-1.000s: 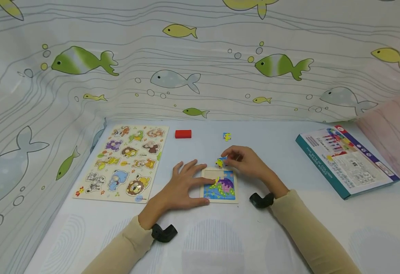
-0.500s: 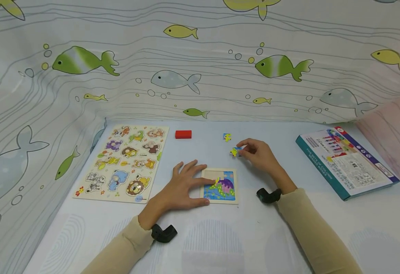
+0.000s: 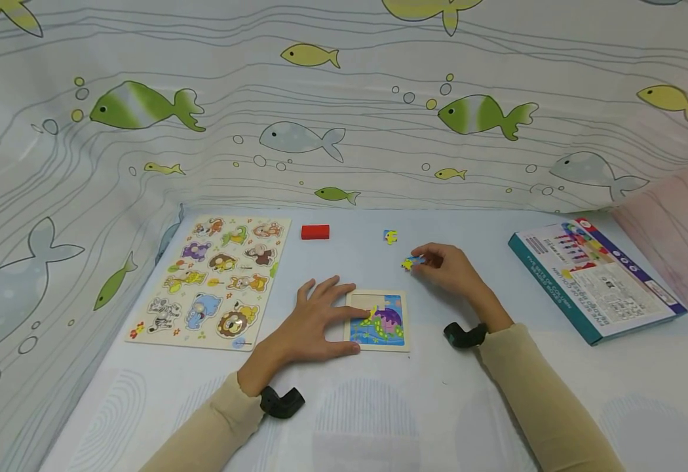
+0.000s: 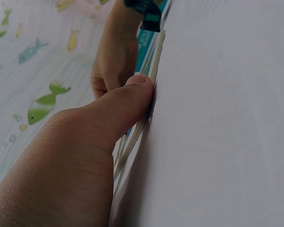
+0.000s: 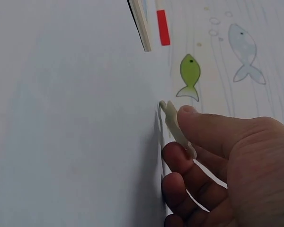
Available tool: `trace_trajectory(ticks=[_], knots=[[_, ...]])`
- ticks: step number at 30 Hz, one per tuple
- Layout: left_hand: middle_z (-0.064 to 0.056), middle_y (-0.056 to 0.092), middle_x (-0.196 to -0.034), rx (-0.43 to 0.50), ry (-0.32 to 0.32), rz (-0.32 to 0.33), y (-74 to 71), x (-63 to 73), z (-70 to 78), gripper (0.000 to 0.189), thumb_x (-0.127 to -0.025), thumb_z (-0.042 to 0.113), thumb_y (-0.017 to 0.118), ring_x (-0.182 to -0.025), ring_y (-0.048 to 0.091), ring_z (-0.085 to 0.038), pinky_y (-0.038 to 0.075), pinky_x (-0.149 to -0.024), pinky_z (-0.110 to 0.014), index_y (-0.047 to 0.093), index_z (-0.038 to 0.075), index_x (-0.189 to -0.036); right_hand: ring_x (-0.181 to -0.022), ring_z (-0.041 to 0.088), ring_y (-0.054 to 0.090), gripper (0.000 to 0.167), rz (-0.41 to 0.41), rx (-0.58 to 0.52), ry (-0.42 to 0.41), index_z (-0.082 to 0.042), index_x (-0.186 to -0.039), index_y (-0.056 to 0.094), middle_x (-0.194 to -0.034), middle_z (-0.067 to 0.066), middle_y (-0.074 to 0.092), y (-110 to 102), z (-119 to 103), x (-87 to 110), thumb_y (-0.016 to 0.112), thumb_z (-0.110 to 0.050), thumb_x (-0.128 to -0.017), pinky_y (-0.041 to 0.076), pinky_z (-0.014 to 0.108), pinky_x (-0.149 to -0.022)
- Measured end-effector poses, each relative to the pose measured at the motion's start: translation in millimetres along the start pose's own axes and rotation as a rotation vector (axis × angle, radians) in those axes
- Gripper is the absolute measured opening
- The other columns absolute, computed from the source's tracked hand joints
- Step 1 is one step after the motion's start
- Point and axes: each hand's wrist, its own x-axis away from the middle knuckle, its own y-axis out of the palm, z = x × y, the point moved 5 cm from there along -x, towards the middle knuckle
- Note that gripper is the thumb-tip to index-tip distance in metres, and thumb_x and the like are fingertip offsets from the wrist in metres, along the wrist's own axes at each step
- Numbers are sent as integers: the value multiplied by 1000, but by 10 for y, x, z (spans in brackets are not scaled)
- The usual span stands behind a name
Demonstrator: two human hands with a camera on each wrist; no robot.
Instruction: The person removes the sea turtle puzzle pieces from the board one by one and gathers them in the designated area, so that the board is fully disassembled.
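Your left hand [image 3: 314, 331] splays wide, thumb at the near left corner of the jigsaw tray [image 3: 379, 349], while beyond its far right corner your right hand [image 3: 449, 270] pinches a jigsaw piece [image 3: 409, 263], a second piece [image 3: 390, 236] lying nearer the tabletop's [image 3: 468, 233] far edge.

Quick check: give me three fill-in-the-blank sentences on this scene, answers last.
The right hand pinches a puzzle piece coloured blue and ____.
Of the puzzle frame and the animal board, the left hand touches the ____.
The small block is coloured ____.

Missing words: yellow; puzzle frame; red.
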Motion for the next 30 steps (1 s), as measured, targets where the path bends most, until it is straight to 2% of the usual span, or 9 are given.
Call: trace_trajectory(ticks=[13,21,25,30], knots=[[-3,42,-160,10,-10,-3,1,-2,8,57,-85,65,68,-156,24,-36,10,-119,-69,61,46,-138,-90,25,56,35,-46,84,-13,-6,-127,69,-106,13,70,21,8,-22,73,-15,-93,46,32,-79],[-4,43,-160,15,6,10,-4,5,13,57,-84,65,68,-155,25,-37,11,-118,-69,62,45,-137,-90,25,53,34,-34,136,-37,-8,-123,72,-104,13,64,3,8,-18,77,-17,-90,43,34,-78],[-4,43,-160,15,7,11,0,17,-2,57,-84,65,68,-155,25,-36,11,-118,-69,61,45,-137,-89,25,53,35,-26,128,-56,-7,-124,72,-103,13,64,5,0,-10,77,-17,-90,43,34,-78],[-4,42,-160,11,10,12,9,16,-10,57,-84,66,68,-155,25,-36,11,-118,-69,61,46,-137,-94,27,53,36,-12,90,1,-11,-126,70,-108,12,63,-26,48,-25,75,-20,-92,44,36,-80]])
